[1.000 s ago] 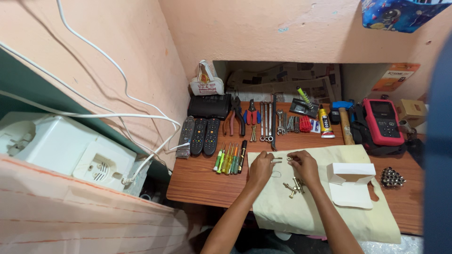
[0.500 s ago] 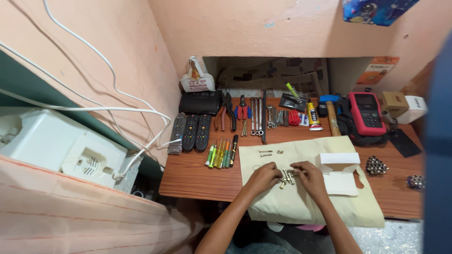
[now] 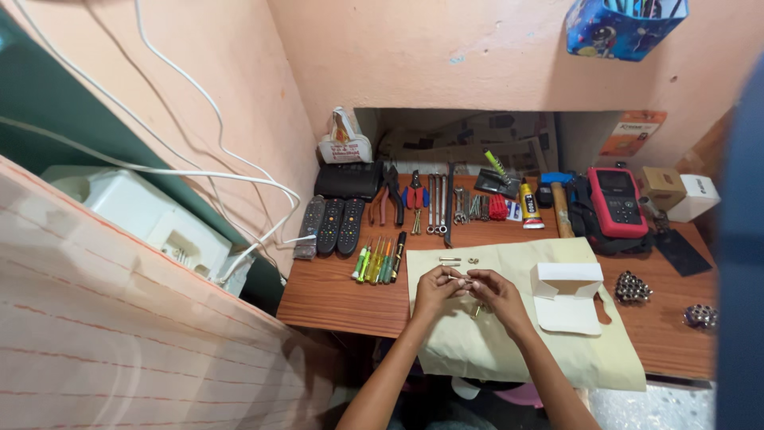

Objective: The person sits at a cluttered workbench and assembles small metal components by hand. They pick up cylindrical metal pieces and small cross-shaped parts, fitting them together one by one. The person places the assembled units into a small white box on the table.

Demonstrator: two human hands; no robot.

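1. Leftmost, I see a white box-shaped appliance against the green wall panel, with white cables running down the peach wall to it.
2. At the left end of the wooden desk lie three dark remote controls side by side, a black case behind them.
3. Just right of the remotes, a small fan of screwdrivers with green, yellow and dark handles rests near the edge of a cream cloth.
4. Behind, pliers and wrenches are lined up in a row.
5. My left hand hovers over the cloth, fingers pinched narrow on a small metal bolt; it is too small for me to say more.
6. My right hand meets it at the same bolt, fingertips closed on its other end.
7. A few loose small metal parts sit on the cloth just beyond the hands.
8. Right of the hands, an open white cardboard box lies on the cloth.
9. Further back stands a red handheld meter.
10. At the far right, two clusters of shiny steel balls rest on the bare wood.
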